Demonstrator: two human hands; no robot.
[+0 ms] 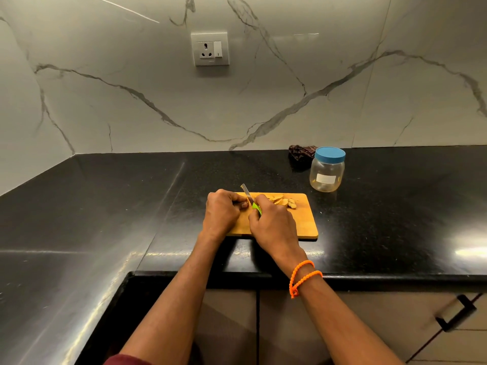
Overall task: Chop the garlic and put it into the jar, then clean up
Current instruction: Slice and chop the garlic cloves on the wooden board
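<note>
Both of your hands are curled over the rectangular wooden chopping board [305,222] on the black speckled stone counter [382,214]. Your right hand [272,223] grips the green handle of the small steel-bladed knife [249,197], its blade slanting up and away to the left of your knuckles. Just left of that grip, your left hand [222,212] has its fingers bent down around a small brownish piece against the board; what it is cannot be made out, as your fingers hide most of it. Directly beyond your right hand's knuckles lie the pale sliced garlic pieces [280,201] in a short row on the board's far edge. Farther out to the right of the knife grip stands the clear plastic jar [326,173], upright, its blue lid on. A crumpled dark brown cloth [300,154] sits just behind the jar, by the marble wall.
</note>
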